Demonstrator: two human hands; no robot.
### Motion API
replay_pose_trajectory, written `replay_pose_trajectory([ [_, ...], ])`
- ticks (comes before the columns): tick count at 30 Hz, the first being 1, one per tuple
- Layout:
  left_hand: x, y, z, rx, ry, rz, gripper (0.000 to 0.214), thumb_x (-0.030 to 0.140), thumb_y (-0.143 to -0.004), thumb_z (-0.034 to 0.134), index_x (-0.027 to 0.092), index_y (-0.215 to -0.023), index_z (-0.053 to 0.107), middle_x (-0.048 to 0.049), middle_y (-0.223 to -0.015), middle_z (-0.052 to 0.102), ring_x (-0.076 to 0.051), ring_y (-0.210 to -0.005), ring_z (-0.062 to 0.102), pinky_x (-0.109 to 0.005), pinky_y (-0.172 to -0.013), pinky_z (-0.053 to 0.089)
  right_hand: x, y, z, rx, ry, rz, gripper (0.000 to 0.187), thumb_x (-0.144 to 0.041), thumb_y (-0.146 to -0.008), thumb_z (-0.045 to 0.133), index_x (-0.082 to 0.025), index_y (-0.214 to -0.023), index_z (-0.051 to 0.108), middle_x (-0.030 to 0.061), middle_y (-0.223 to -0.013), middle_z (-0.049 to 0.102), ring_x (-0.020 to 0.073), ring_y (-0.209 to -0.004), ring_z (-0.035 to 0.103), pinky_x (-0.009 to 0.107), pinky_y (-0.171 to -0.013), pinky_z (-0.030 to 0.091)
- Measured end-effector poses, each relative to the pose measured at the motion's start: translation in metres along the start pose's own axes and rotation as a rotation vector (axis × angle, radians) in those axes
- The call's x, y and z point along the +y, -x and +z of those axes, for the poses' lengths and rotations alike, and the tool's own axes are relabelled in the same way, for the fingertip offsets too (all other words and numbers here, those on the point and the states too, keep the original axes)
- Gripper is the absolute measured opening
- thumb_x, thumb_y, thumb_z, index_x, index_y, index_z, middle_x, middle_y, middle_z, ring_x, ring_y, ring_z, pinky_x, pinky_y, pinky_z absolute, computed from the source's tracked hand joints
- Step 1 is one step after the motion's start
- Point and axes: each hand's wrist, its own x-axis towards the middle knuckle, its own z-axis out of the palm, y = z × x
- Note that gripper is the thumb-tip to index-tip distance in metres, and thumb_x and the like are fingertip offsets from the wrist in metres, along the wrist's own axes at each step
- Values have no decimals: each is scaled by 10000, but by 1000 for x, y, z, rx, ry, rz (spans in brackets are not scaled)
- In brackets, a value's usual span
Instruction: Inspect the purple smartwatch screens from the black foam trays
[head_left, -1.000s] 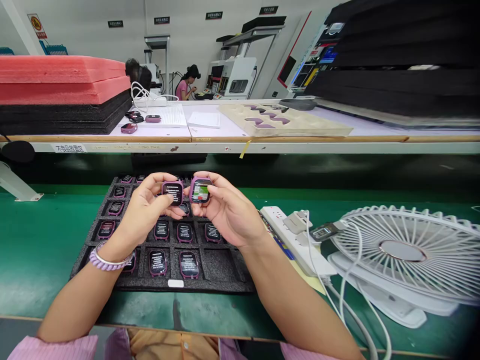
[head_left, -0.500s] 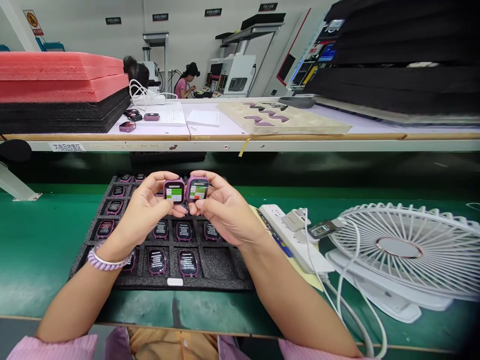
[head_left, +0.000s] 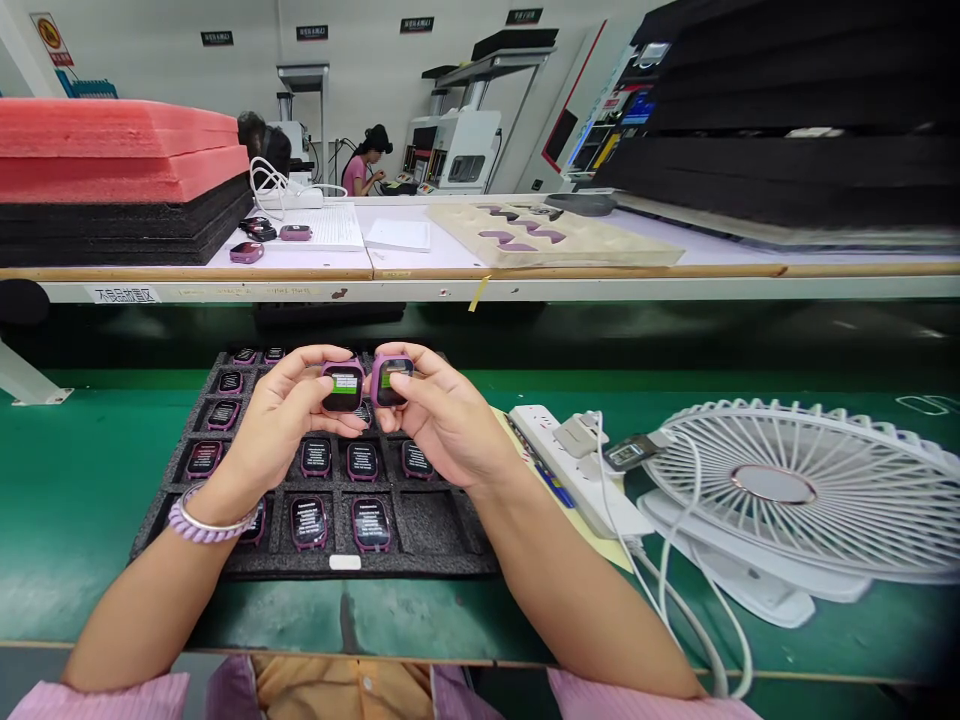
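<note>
While both small screens glow, the left watch (head_left: 343, 387) sits pinched between thumb and fingertips of the left hand (head_left: 281, 425), and the right watch (head_left: 391, 380) is gripped the same way by the right hand (head_left: 442, 420), whose thumb lies across the lower part of its face. The two purple cases are held up side by side, almost touching, at the tips of the fingers. Each is tilted back so its screen faces the person, which I take to be for reading both at one glance. Their longer sides run up and away from the wrists, and the right one leans a little inward. Just below the hands lies a black foam tray (head_left: 442, 525), with more watches (head_left: 309, 522) face up in its pockets. A bracelet (head_left: 210, 520) circles the left wrist. Out beyond the right hand are a white power strip (head_left: 559, 460) and, further off, a fan (head_left: 787, 490) lying flat
</note>
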Motion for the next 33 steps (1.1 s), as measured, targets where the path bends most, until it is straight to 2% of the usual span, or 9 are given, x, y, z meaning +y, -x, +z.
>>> replay_pose_trajectory([
  [8,0,1,1,-16,-16,6,316,246,-798,716,162,-1093,641,-2,-886,742,-185,-618,772,-268,-629,685,3,0,-1,13,57,-3,452,-356,-788,905,-211,-1111,625,-10,-896,676,100,-585,574,224,-551,514],
  [17,-1,1,0,-15,-15,14,309,225,-803,715,166,-1097,641,5,-886,740,-174,-608,769,-248,-612,680,0,2,1,8,55,-2,442,-201,-715,815,-200,-1116,631,-19,-888,688,100,-590,596,218,-568,516],
  [23,-1,1,-1,-19,-1,19,303,236,-809,707,165,-1096,643,1,-890,740,-182,-612,771,-262,-612,683,0,2,1,-15,32,3,423,-232,-757,830,-201,-1127,629,-20,-892,687,101,-595,608,225,-582,520],
  [27,-1,0,0,-10,-39,34,320,203,-799,736,166,-1098,631,12,-895,742,-156,-602,764,-217,-598,667,1,1,0,-19,43,7,425,-276,-791,844,-214,-1153,630,-15,-919,678,112,-607,609,255,-588,535],
  [33,1,1,0,-10,-40,33,358,208,-787,727,162,-1124,614,9,-897,746,-159,-608,765,-233,-610,676,1,2,0,-26,40,15,472,-201,-744,792,-224,-1185,625,-20,-931,688,115,-622,615,267,-620,548],
])
